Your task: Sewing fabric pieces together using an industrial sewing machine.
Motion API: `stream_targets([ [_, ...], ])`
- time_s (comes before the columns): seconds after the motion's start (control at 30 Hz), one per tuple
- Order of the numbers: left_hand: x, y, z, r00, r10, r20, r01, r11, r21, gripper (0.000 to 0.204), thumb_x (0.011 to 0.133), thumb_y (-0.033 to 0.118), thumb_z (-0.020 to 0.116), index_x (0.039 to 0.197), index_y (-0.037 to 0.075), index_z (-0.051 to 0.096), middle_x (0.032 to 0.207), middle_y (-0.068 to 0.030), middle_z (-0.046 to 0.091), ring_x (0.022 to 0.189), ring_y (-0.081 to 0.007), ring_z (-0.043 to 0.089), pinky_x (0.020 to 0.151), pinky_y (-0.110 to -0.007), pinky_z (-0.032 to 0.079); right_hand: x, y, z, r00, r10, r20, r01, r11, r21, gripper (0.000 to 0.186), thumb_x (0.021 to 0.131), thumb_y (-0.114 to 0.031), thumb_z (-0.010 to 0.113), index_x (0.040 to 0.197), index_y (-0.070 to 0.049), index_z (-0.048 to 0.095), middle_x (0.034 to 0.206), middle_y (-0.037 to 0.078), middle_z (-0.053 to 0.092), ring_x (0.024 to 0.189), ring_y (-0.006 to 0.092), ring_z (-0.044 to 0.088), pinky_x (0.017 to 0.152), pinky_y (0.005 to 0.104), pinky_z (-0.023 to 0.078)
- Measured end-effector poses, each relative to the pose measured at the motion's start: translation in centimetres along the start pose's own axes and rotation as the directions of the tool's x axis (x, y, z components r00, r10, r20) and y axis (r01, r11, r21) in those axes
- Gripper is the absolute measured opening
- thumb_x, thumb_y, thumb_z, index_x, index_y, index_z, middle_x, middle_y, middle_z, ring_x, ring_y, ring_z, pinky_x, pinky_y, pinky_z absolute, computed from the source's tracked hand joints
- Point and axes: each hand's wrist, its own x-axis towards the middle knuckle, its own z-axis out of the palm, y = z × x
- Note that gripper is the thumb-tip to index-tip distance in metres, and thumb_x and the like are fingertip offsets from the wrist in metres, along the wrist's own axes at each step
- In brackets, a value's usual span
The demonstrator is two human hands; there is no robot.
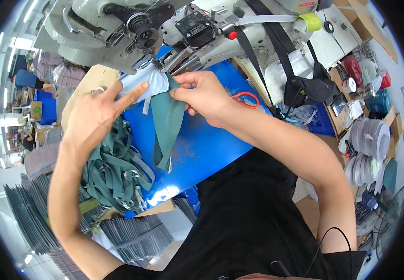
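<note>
My left hand [94,109] rests with its fingers spread on a light blue fabric piece [139,84] beneath the head of a sewing machine [139,35]. My right hand [204,97] pinches the upper end of a green fabric strip [164,122] at the right edge of that piece. The strip's lower end hangs over the blue work surface [202,140]. A heap of green straps [111,172] with metal pieces among them lies below my left hand. The fabric under the machine's foot is partly hidden by my left fingers.
Red-handled scissors [245,99] lie right of my right hand. Stacked dark flat pieces [29,214] stand at the lower left. Reels of white tape [371,137] and a cluttered bench are at the right. Black belts [276,42] hang by the machine.
</note>
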Motion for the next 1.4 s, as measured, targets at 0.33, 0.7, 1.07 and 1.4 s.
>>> stream_targets([
  [0.33, 1.6, 0.5, -3.6, 0.994, 0.073, 0.075, -0.082, 0.990, 0.115, 0.051, 0.089, 0.013, 0.062, 0.139, 0.023, 0.066, 0.089, -0.0049, 0.056, 0.064, -0.0185, 0.066, 0.056, -0.034, 0.052, 0.3, 1.3, -0.3, 0.997, -0.067, 0.029, 0.063, 0.992, 0.107, 0.029, 0.094, -0.010, 0.074, 0.121, 0.002, 0.071, 0.089, 0.003, 0.071, 0.065, 0.0066, 0.060, 0.052, 0.0232, 0.045],
  [0.7, 2.6, 4.7, -4.7, 0.989, -0.119, 0.090, 0.125, 0.990, -0.059, 0.048, 0.086, 0.009, 0.064, 0.134, 0.005, 0.066, 0.090, -0.0123, 0.064, 0.068, -0.0251, 0.071, 0.058, -0.035, 0.055, 1.2, 3.1, -0.2, 0.978, -0.206, -0.034, 0.209, 0.964, 0.164, 0.031, 0.095, -0.010, 0.075, 0.123, 0.002, 0.071, 0.093, 0.002, 0.072, 0.072, 0.0066, 0.064, 0.061, 0.0233, 0.051],
  [1.07, 4.8, 9.8, -2.9, 0.933, -0.352, 0.078, 0.358, 0.880, -0.311, 0.066, 0.074, 0.000, 0.072, 0.136, -0.015, 0.055, 0.090, -0.0168, 0.067, 0.068, -0.0296, 0.073, 0.057, -0.037, 0.057, -1.0, 5.0, -1.5, 0.930, -0.365, -0.038, 0.365, 0.931, 0.004, 0.032, 0.093, -0.005, 0.072, 0.125, -0.005, 0.075, 0.096, 0.001, 0.065, 0.064, -0.0006, 0.051, 0.055, 0.0192, 0.042],
  [1.4, 7.5, 10.8, -2.4, 0.814, -0.574, 0.086, 0.535, 0.684, -0.496, 0.040, 0.082, 0.000, 0.063, 0.121, -0.008, 0.061, 0.088, -0.0234, 0.069, 0.074, -0.0426, 0.070, 0.065, -0.050, 0.055, -0.4, 5.0, -0.7, 0.903, -0.422, -0.083, 0.414, 0.905, -0.097, 0.030, 0.092, -0.002, 0.071, 0.122, -0.004, 0.075, 0.096, 0.003, 0.059, 0.062, 0.0027, 0.052, 0.056, 0.0211, 0.042],
])
